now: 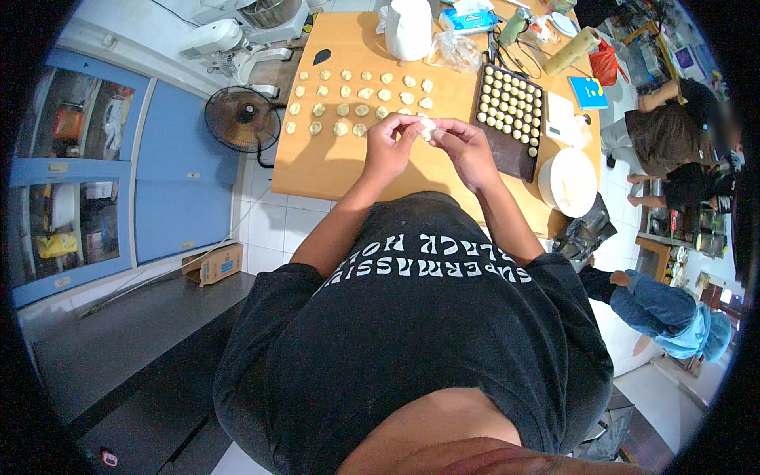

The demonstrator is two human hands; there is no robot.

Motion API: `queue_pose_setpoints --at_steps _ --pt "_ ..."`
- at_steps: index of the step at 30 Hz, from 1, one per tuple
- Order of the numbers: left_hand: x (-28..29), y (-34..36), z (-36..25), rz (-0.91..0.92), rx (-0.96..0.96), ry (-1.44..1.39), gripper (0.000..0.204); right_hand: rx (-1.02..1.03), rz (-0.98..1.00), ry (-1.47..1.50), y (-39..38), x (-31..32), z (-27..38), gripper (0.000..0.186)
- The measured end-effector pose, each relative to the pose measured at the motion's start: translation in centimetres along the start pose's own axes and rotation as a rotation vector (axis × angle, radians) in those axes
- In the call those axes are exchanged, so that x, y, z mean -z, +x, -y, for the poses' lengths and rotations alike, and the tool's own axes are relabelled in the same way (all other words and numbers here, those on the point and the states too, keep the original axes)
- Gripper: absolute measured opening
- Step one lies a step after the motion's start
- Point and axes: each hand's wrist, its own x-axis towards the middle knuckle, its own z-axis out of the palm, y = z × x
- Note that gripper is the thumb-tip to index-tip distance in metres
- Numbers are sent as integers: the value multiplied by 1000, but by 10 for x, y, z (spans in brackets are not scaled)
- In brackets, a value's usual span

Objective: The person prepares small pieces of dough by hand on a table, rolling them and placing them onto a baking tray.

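Note:
A small piece of pale dough (427, 128) is pinched between the fingers of both my hands, above the table's near edge. My left hand (389, 144) holds it from one side, and my right hand (465, 149) from the other. To the left, flattened pieces of dough (365, 93) lie in rows on the wooden table. Beyond my right hand sits a dark baking tray (514, 153) with many round pale balls (499, 101) lined up on it. The dough between my fingertips is partly hidden by them.
A white bowl (568, 184) stands at the table's right corner, beside a white scale (560, 119). Further back are a white jug (408, 30), a plastic bag (457, 52) and a roll of film (571, 52). A fan (242, 119) stands left of the table. Other people are on the right.

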Motion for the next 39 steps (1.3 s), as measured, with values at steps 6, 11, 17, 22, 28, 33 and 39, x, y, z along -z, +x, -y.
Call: queue_pose_setpoints --at_steps 6,11,17,22,28,33,39 --pt "-8 -2 5 -59 25 -94 18 104 -76 -10 -10 -6 -11 20" --pt "-16 -16 14 -70 -118 -209 21 152 -244 102 -17 -15 -16 19" --pt "-9 -25 -12 28 188 -25 31 41 -223 118 -28 -14 -19 19" --pt "-4 -30 -23 -82 213 -296 68 226 -237 -105 -44 -29 -20 24" --pt "16 -34 -9 30 254 -551 82 331 -297 -71 -45 -49 -21 28" --pt "30 -33 -27 85 246 -406 90 216 -348 -38 -48 -58 -30 23" --pt "65 -21 -37 86 246 -533 93 272 -236 122 -44 -85 -28 15"
